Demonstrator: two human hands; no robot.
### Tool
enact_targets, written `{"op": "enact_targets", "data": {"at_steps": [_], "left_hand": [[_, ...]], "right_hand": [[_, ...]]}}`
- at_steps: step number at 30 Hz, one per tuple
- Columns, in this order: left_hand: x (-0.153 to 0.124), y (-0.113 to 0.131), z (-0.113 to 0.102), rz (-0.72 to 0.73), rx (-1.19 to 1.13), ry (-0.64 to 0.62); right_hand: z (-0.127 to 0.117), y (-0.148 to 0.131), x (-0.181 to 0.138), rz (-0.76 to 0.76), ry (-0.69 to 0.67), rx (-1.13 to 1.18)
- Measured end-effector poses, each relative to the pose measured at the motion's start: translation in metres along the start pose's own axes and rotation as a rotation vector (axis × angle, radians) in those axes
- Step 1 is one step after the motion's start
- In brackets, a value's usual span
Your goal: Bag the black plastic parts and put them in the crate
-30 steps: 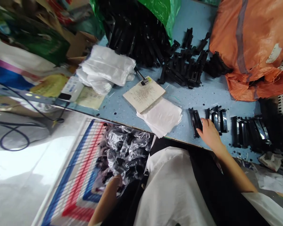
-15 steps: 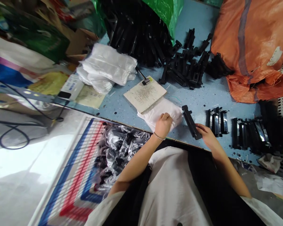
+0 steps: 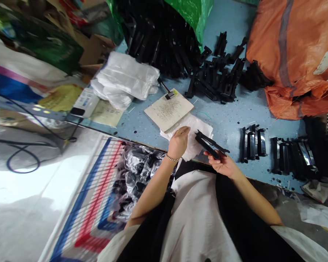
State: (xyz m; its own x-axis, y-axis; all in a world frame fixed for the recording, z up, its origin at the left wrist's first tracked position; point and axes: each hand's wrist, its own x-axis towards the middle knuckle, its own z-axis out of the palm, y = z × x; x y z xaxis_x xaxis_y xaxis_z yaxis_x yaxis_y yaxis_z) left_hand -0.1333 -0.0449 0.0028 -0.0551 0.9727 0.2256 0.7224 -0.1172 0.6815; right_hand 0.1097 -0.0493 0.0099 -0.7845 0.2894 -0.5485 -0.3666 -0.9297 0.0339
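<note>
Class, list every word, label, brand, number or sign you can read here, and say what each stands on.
None can be read.
White box: blue print, too blurred.
Tan paper: faint marks, too blurred.
Yellow tag on the board: too small.
Orange sack: pale patch, no writing discernible.

the worker's right hand [image 3: 220, 164] has a black part [image 3: 207, 147] in its fingers; the left hand [image 3: 179, 142], fingers curled, is over white sheets [image 3: 201, 126], a speckled board [image 3: 168, 110] just beyond its fingertips.

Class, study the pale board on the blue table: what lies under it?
White sheets stick out from under the pale board, partly hidden by the left hand. Anything fully beneath the board cannot be seen.
</note>
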Motion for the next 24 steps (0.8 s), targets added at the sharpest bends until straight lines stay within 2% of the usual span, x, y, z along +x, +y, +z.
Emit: {"op": "enact_targets", "data": {"at_steps": [2, 5, 9, 12, 15, 18, 19, 20, 21, 22, 24], "left_hand": [[-0.011, 0.016, -0.005, 0.14, 0.026, -0.017], [-0.033, 0.049, -0.01, 0.359, -0.083, -0.072], [-0.054, 0.081, -0.013, 0.438, -0.243, -0.07], [-0.055, 0.09, -0.01, 0.49, -0.223, -0.14], [-0.055, 0.095, -0.015, 0.511, -0.154, -0.149], [-0.07, 0.087, -0.053, 0.388, -0.119, -0.173], [-0.079, 0.078, -0.072, 0.298, -0.108, -0.233], [-0.09, 0.065, -0.092, 0.2, -0.092, -0.325], [-0.103, 0.049, -0.11, 0.081, -0.065, -0.422], [-0.115, 0.031, -0.125, -0.056, -0.034, -0.534], [-0.137, -0.003, -0.14, -0.38, 0.019, -0.667]], "right_hand": [[0.001, -0.001, 0.005, -0.009, -0.015, -0.016], [0.006, 0.0, 0.01, -0.041, 0.026, -0.192], [0.015, 0.008, 0.01, -0.344, 0.187, -0.585], [0.024, 0.018, 0.002, -0.604, 0.321, -0.898], [0.035, 0.027, -0.011, -0.75, 0.415, -1.338], [0.044, 0.021, -0.033, -0.646, 0.284, -1.593], [0.045, 0.014, -0.043, -0.632, 0.291, -1.652], [0.044, 0.004, -0.054, -0.651, 0.373, -1.718], [0.042, -0.007, -0.066, -0.696, 0.538, -1.8], [0.038, -0.02, -0.077, -0.749, 0.764, -1.889], [0.026, -0.043, -0.097, -0.726, 1.21, -2.084]]}}
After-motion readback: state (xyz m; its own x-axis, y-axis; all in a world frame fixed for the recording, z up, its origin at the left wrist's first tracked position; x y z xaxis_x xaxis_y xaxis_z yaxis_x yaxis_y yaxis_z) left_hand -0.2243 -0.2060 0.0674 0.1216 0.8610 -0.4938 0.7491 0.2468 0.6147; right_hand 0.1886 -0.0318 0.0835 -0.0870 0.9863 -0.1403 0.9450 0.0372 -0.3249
